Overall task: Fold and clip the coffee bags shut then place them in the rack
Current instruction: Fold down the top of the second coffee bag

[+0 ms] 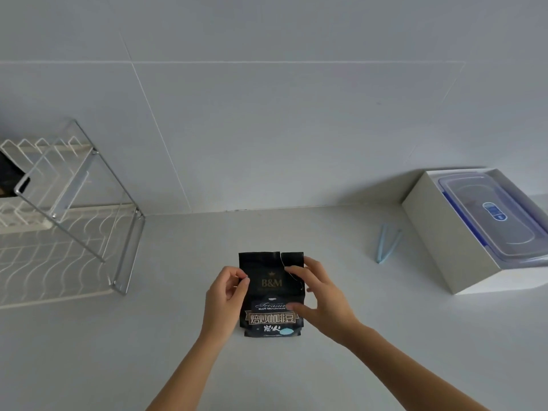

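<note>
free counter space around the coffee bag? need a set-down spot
Bare: the counter between rack and coffee bag, between bag and blue clip, and the near edge. Crowded: right, white box beside the clip; left hand and right hand at the bag.

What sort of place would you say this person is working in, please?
Probably a home kitchen counter: a white wire dish rack stands against a tiled wall, a clear plastic food container sits boxed, and a black coffee bag lies between.
</note>
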Demonstrator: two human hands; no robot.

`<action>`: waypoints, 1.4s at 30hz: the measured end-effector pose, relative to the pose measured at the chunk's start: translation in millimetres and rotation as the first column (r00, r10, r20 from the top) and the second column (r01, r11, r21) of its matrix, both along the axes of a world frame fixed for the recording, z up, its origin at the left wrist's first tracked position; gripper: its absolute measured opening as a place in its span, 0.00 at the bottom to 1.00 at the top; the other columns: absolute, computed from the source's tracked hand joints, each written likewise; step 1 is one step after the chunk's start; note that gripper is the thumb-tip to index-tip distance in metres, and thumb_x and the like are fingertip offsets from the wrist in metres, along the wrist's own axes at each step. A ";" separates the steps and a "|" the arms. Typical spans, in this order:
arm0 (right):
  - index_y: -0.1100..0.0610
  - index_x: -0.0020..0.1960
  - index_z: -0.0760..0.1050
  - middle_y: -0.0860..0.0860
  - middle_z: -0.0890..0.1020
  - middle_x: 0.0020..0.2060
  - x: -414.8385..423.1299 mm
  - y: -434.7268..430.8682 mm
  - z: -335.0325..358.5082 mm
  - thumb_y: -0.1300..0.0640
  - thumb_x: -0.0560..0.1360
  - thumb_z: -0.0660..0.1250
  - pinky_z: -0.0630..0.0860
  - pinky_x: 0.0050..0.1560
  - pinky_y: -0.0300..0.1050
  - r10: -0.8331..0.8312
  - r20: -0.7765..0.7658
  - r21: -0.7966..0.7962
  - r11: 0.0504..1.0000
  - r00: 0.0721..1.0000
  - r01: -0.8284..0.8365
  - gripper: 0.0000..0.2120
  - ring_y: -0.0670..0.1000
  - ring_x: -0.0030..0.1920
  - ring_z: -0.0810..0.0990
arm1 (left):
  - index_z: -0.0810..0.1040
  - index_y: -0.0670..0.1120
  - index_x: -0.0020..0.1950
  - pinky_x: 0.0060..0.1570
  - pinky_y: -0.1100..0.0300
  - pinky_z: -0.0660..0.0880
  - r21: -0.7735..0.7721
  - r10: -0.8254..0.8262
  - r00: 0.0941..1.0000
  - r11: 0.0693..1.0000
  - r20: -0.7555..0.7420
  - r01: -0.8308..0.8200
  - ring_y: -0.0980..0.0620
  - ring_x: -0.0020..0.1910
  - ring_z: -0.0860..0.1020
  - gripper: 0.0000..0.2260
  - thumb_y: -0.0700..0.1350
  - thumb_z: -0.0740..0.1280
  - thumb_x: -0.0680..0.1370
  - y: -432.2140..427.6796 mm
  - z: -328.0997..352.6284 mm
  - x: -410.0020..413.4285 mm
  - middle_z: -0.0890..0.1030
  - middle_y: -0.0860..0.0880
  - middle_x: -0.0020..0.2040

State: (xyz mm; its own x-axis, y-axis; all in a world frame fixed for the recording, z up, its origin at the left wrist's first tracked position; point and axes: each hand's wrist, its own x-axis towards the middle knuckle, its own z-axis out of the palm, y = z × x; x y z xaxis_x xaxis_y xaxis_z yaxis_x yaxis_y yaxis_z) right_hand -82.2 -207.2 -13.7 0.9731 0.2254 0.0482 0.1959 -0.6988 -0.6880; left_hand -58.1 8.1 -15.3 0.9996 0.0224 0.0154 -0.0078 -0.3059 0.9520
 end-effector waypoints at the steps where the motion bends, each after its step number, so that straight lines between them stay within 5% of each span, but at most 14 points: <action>1: 0.34 0.65 0.61 0.37 0.56 0.71 -0.4 -0.5 -2.4 0.50 0.71 0.71 0.76 0.58 0.42 -0.004 0.011 -0.005 1.000 1.000 0.004 0.29 0.40 0.64 0.66 | 0.75 0.46 0.43 0.38 0.72 0.74 -0.002 -0.017 1.000 1.000 -0.002 0.017 0.59 0.40 0.79 0.05 0.36 0.66 0.76 0.9 0.1 -0.2 0.80 0.51 0.40; 7: 0.40 0.63 0.69 0.44 0.53 0.74 -1.7 2.3 -5.8 0.50 0.72 0.70 0.76 0.59 0.46 0.010 0.141 -0.103 0.995 0.990 0.004 0.22 0.48 0.71 0.61 | 0.77 0.48 0.48 0.41 0.68 0.77 -0.058 -0.067 0.996 0.996 -0.063 0.063 0.57 0.46 0.80 0.06 0.38 0.68 0.75 4.6 0.0 -5.4 0.82 0.51 0.46; 11: 0.42 0.59 0.77 0.49 0.59 0.74 -0.5 7.4 -1.7 0.49 0.73 0.69 0.70 0.65 0.51 0.000 0.213 -0.145 0.989 0.977 0.031 0.14 0.53 0.73 0.57 | 0.78 0.52 0.54 0.45 0.62 0.80 -0.118 -0.130 0.980 0.987 -0.148 0.113 0.57 0.51 0.80 0.13 0.39 0.71 0.72 8.2 -1.5 -7.5 0.82 0.53 0.51; 16: 0.46 0.53 0.81 0.51 0.69 0.70 -2.1 8.7 -3.5 0.52 0.73 0.70 0.69 0.64 0.49 -0.003 0.232 -0.144 0.989 0.973 0.038 0.10 0.54 0.70 0.63 | 0.78 0.54 0.55 0.53 0.63 0.78 -0.079 -0.169 0.972 0.984 -0.163 0.158 0.58 0.53 0.80 0.19 0.37 0.73 0.69 9.6 -9.3 -14.1 0.82 0.55 0.53; 21: 0.48 0.51 0.80 0.44 0.79 0.57 -3.5 9.8 -8.9 0.53 0.74 0.67 0.73 0.56 0.43 -0.012 0.145 -0.074 0.997 0.989 0.023 0.07 0.45 0.59 0.74 | 0.78 0.56 0.50 0.53 0.63 0.72 0.135 -0.129 0.990 0.981 -0.062 0.137 0.58 0.52 0.77 0.13 0.41 0.74 0.69 9.5 -20.8 -18.4 0.80 0.56 0.49; 25: 0.45 0.48 0.77 0.40 0.81 0.41 -8.7 14.0 -14.2 0.49 0.74 0.64 0.76 0.45 0.43 -0.062 -0.077 0.059 0.996 0.995 0.067 0.06 0.42 0.43 0.77 | 0.82 0.45 0.43 0.48 0.66 0.66 0.330 -0.037 0.999 0.943 0.010 0.031 0.50 0.48 0.70 0.09 0.45 0.77 0.67 9.5 -31.5 -21.2 0.73 0.51 0.42; 29: 0.42 0.45 0.75 0.41 0.81 0.38 -12.1 19.1 -21.4 0.54 0.74 0.66 0.76 0.40 0.40 -0.164 -0.162 0.212 0.957 0.973 0.197 0.07 0.43 0.40 0.78 | 0.81 0.42 0.42 0.52 0.72 0.64 0.182 -0.027 0.989 0.982 -0.144 0.054 0.49 0.53 0.69 0.06 0.45 0.74 0.70 6.3 -38.0 -27.4 0.74 0.52 0.46; 32: 0.37 0.49 0.73 0.43 0.80 0.35 -13.2 25.5 -22.3 0.54 0.74 0.66 0.75 0.33 0.34 -0.211 -0.208 0.270 0.926 0.955 0.263 0.11 0.41 0.37 0.78 | 0.82 0.40 0.46 0.61 0.57 0.68 0.032 0.048 0.964 0.999 -0.262 -0.041 0.46 0.60 0.69 0.08 0.45 0.70 0.74 -0.7 -42.3 -32.6 0.72 0.48 0.52; 35: 0.37 0.50 0.71 0.44 0.79 0.37 -14.0 29.7 -28.2 0.53 0.75 0.65 0.75 0.36 0.37 -0.254 -0.204 0.235 0.925 0.945 0.300 0.10 0.42 0.37 0.77 | 0.81 0.41 0.48 0.52 0.61 0.72 -0.047 0.104 0.930 0.991 -0.351 -0.128 0.50 0.58 0.72 0.09 0.47 0.68 0.75 -9.8 -40.7 -31.9 0.71 0.48 0.55; 37: 0.39 0.49 0.70 0.43 0.78 0.41 -13.4 29.9 -32.2 0.53 0.75 0.64 0.72 0.39 0.37 -0.278 -0.198 0.192 0.930 0.940 0.315 0.08 0.42 0.41 0.76 | 0.80 0.44 0.47 0.45 0.65 0.72 -0.057 0.123 0.913 0.986 -0.389 -0.157 0.56 0.53 0.74 0.07 0.47 0.68 0.75 -14.3 -38.0 -29.6 0.70 0.48 0.56; 42: 0.45 0.47 0.74 0.42 0.75 0.44 -9.5 29.9 -34.9 0.57 0.74 0.65 0.70 0.46 0.37 -0.264 -0.116 0.148 0.949 0.957 0.280 0.07 0.43 0.50 0.72 | 0.81 0.44 0.48 0.57 0.48 0.75 0.057 0.182 0.917 0.983 -0.354 -0.173 0.50 0.57 0.73 0.14 0.53 0.70 0.69 -16.5 -38.9 -28.7 0.71 0.51 0.53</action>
State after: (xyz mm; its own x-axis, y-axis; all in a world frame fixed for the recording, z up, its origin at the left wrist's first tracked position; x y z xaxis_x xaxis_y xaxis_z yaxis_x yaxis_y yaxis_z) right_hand -91.7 -177.3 -48.6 0.9981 -0.0514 -0.0325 -0.0568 -0.5946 -0.8020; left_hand -86.8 -8.4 -54.2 0.9188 0.2043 -0.3379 0.3868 -0.2936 0.8742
